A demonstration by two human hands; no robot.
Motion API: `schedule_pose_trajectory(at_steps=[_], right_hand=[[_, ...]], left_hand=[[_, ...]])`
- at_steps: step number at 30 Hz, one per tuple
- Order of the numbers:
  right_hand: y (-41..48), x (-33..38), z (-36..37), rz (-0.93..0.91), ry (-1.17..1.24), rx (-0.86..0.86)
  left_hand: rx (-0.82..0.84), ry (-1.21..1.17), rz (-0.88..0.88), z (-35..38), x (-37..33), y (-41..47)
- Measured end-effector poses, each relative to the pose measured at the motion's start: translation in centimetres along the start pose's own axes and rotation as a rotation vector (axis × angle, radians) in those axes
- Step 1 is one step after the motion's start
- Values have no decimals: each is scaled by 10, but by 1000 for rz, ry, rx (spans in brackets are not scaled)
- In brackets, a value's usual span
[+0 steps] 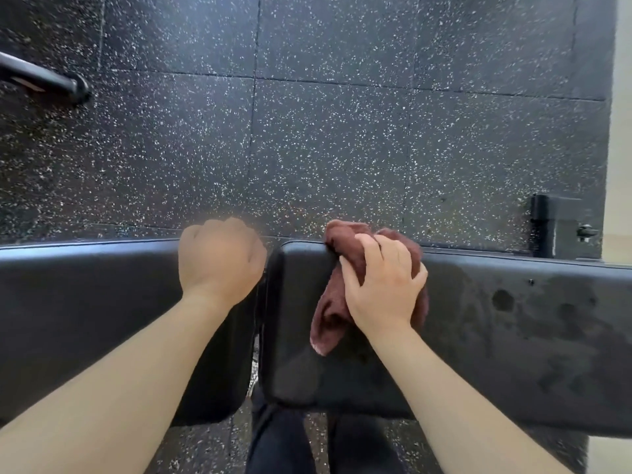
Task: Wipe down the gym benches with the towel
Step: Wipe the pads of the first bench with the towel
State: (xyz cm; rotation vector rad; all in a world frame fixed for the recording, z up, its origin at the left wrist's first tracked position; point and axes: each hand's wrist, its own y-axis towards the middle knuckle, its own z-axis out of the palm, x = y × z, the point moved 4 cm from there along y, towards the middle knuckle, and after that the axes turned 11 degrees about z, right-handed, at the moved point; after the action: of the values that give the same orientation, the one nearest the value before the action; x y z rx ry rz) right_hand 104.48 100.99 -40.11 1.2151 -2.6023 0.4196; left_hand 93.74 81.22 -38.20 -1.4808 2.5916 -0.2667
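Mid-wipe. Our right hand [383, 289], fingers spread flat, pressed the bunched towel [328, 313] onto the right pad [513, 336] at its 11 o'clock corner. Our left hand [219, 258] curled at the left pad [85, 302]'s far edge; grip unclear. Next, probably: sweep toward 9 o'clock, keeping pressure.

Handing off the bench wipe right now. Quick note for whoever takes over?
Left hand: fingers curled, blurred, at the far edge of the left pad; unclear whether it grips anything.
Right hand: fingers spread, presses the towel onto the right pad, near its left end.
Done: damp streaks on the right pad, right of the towel, suggest that stretch is wiped.
To do: probably the right pad's left end, then the left pad, which shows no streaks.
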Motion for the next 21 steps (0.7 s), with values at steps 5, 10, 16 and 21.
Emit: schedule_pose_trajectory(at_steps=[5, 10, 16, 21], right_hand=[[17, 64, 25, -86, -18, 179], [20, 66, 23, -219, -40, 234], [22, 24, 6, -112, -54, 163], [22, 67, 22, -114, -50, 229]], left_hand=[[15, 9, -4, 0, -2, 1], [20, 6, 8, 1, 0, 2], [-13, 2, 19, 2, 1, 1], [-38, 9, 34, 2, 1, 1]])
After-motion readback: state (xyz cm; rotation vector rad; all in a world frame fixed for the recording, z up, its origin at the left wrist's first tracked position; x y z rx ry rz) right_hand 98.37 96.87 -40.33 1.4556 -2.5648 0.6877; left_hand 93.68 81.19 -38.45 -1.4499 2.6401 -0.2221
